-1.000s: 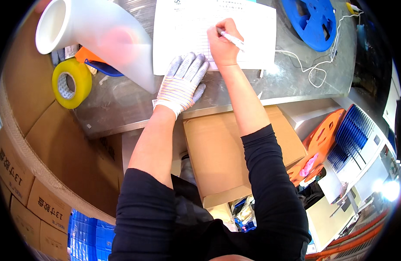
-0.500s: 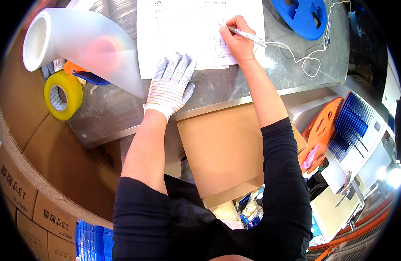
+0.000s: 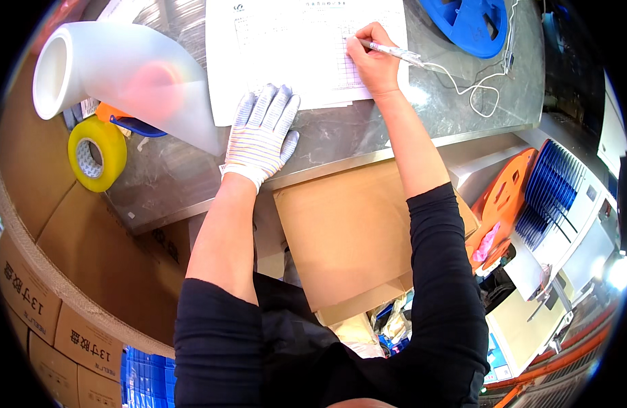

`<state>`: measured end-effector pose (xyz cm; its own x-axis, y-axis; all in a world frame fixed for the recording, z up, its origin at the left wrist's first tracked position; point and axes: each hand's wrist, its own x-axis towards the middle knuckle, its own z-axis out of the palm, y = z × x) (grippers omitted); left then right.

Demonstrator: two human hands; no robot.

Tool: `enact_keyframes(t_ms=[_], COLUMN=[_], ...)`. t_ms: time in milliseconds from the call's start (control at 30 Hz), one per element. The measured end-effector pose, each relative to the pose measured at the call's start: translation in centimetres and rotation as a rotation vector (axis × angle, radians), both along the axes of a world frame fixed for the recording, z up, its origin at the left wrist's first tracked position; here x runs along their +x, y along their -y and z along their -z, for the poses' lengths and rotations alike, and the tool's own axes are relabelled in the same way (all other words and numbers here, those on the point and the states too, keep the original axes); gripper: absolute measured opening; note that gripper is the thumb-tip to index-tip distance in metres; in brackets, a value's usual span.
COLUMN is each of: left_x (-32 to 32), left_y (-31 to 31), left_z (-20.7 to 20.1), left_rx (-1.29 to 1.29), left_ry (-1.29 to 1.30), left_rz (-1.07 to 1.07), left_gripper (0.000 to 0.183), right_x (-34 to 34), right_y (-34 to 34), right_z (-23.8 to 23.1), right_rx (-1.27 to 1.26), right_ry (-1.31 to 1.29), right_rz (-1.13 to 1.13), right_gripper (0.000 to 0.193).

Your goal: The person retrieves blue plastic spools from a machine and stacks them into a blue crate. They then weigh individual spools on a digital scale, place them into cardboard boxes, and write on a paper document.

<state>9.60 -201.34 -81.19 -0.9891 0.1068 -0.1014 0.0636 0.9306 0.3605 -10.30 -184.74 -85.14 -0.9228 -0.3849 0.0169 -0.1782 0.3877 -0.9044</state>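
A white printed form [image 3: 279, 51] with a ruled table lies on the metal worktable [image 3: 327, 139]. My left hand [image 3: 262, 136], in a white glove with thin stripes, rests flat on the sheet's lower left edge and the table, its fingers stretched out. Bare, my right hand [image 3: 378, 64] is closed around a slim pen [image 3: 395, 52]. The pen's tip end points left, over the columns on the right part of the form. The knuckles hide where the tip meets the paper.
Left on the table are a roll of translucent film [image 3: 116, 68] and a yellow tape roll [image 3: 96, 155]. A blue reel [image 3: 473, 24] and white cable [image 3: 483, 92] lie at right. Below the edge stands a cardboard box [image 3: 344, 238]; an orange reel [image 3: 504, 197] leans beside blue-slotted racks [image 3: 551, 183].
The form has shifted a little to the left, and my gloved left hand with it. My right hand stays nearly in place, the pen tilted slightly flatter.
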Motion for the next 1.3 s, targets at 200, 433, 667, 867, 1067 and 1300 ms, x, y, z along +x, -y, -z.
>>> enact_keyframes(t_ms=[200,433,667,867,1067,1300], left_x=[-0.09,-0.08,-0.02,0.04,-0.11,0.06], left_y=[-0.04,0.0,0.0,0.05,0.01,0.03], left_z=[-0.12,-0.11,-0.17,-0.09,-0.38,-0.09], left_rx=[-0.003,-0.011,-0.003,-0.003,-0.053,-0.002], left_ry=[0.013,0.015,0.013,0.013,0.019,0.016], left_rz=[-0.003,0.002,-0.01,-0.004,0.007,-0.008], left_gripper=[0.064,0.063,0.063,0.064,0.063,0.063], right_x=[0.08,0.05,0.05,0.04,0.09,0.27], right_y=[0.54,0.23,0.6,0.37,0.35,0.84], right_z=[-0.52,-0.27,-0.57,-0.53,-0.13,-0.98], right_rx=[0.053,0.019,0.051,0.018,-0.022,-0.09], right_ry=[-0.05,-0.008,-0.033,-0.005,0.011,0.072], right_rz=[0.039,0.023,0.055,0.035,0.1,0.1], right_gripper=[0.014,0.013,0.014,0.013,0.015,0.013])
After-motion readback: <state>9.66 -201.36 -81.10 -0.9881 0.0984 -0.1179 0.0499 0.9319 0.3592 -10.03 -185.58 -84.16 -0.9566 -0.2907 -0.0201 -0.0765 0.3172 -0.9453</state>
